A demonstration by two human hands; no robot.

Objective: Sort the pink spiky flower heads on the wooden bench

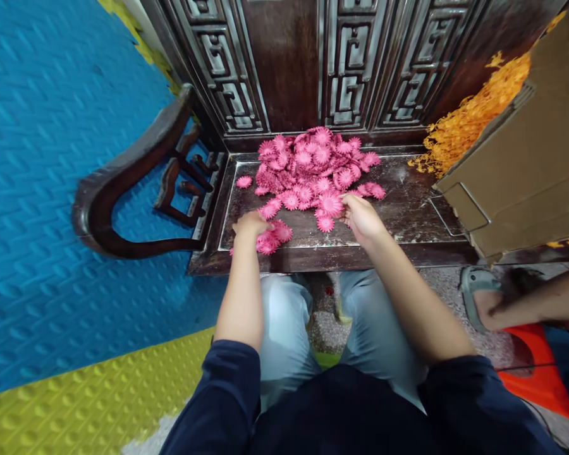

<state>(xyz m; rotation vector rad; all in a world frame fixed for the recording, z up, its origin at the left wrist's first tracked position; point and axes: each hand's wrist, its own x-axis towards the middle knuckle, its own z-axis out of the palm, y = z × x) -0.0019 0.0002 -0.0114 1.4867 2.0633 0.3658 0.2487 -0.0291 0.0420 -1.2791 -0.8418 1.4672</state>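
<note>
My left hand [250, 224] is clutching a small bunch of pink flowers [271, 238]; my right hand [360, 217] is pinching one flower [330, 203] off the big pile [313, 165], which I judge mostly unsorted.

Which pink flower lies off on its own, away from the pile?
The single flower at the seat's left edge, beside the armrest. The others bunch in the pile or under the left hand.
</note>
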